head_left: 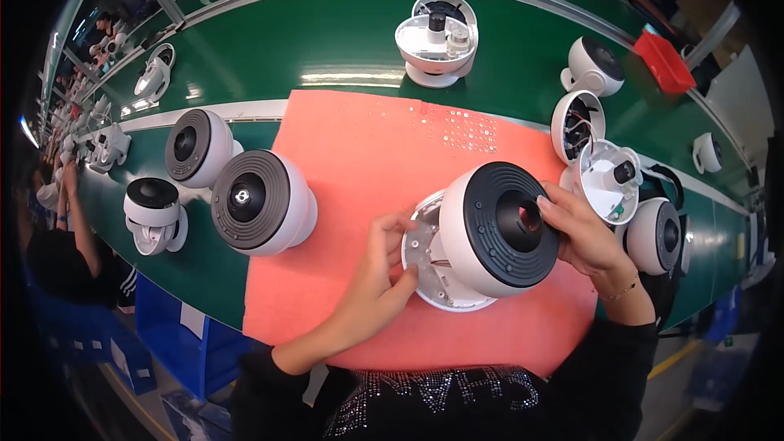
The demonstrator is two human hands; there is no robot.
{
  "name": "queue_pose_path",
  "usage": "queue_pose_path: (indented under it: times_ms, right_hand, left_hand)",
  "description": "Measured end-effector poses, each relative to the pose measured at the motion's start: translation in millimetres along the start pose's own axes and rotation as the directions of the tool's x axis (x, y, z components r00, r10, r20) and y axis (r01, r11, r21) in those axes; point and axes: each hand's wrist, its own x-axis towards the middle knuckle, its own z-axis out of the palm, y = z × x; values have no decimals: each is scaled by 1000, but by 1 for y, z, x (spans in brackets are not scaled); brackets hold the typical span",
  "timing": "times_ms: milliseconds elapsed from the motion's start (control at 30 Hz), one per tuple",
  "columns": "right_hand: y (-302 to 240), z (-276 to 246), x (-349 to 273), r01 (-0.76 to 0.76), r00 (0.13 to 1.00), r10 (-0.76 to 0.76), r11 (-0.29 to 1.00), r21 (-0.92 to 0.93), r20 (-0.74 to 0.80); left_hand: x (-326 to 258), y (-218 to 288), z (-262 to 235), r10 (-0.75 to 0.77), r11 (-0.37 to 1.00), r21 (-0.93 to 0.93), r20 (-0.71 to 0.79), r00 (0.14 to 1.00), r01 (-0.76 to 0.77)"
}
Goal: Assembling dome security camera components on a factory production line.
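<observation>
A white security camera [510, 224] with a ridged black face and a dark round lens is tilted over the pink mat [343, 163], between my hands. My left hand [382, 260] grips the rim of its round white base [445, 282], whose inner side with screw posts shows. Wrapped round the right side of the ball-shaped head, my right hand [584, 229] has its thumb near the lens. A few thin wires show between head and base. Small screws [469, 131] lie in rows at the mat's far edge.
Two finished-looking cameras [261, 200] stand left of the mat, a smaller one [153, 212] beside them. An opened camera [604, 175] with bare wires sits at the right. Beyond runs a green conveyor [327, 41] carrying more units and a red tray [665, 61]. Other people work far left.
</observation>
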Motion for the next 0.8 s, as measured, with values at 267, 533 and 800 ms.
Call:
queue_pose_path:
  times_ms: [267, 533, 800]
  right_hand:
    - [0, 26, -26, 205, 962, -154, 953, -222, 224]
    - [6, 32, -27, 271, 952, -182, 873, -404, 245]
    - [-15, 38, 11, 338, 932, -310, 546, -767, 190]
  left_hand:
    - [-29, 14, -27, -177, 983, 54, 51, 983, 174]
    - [-19, 27, -24, 191, 781, 573, 158, 969, -247]
    - [0, 52, -30, -106, 580, 809, 189, 976, -94]
